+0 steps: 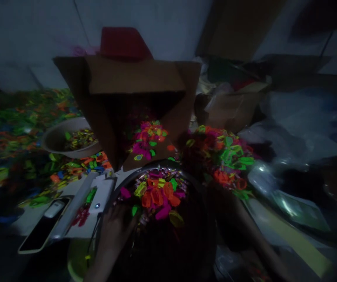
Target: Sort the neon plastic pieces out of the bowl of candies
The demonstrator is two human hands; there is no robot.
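A round dark basin [208, 219] holds several small neon plastic pieces [156, 196] in orange, pink, yellow and green, on top of smaller pale bits. Over the basin's left side is my left hand [117, 221], its fingers curled in around a small green plastic piece [135, 210]. The light is dim, so the grip shows only faintly. My right hand [225, 201] is in dark shadow at the basin's right, below a heap of neon plastic pieces [229, 152]. Its forearm shows, but the fingers are hidden by darkness.
An open cardboard box [139, 76] lies behind the basin, pieces spilling from it. A red container [124, 43] tops it. At left are a pale bowl [65, 137] of small parts, a phone [45, 227], a white box [100, 196] and a large colourful pile [27, 121]. Plastic bags [262, 176] lie right.
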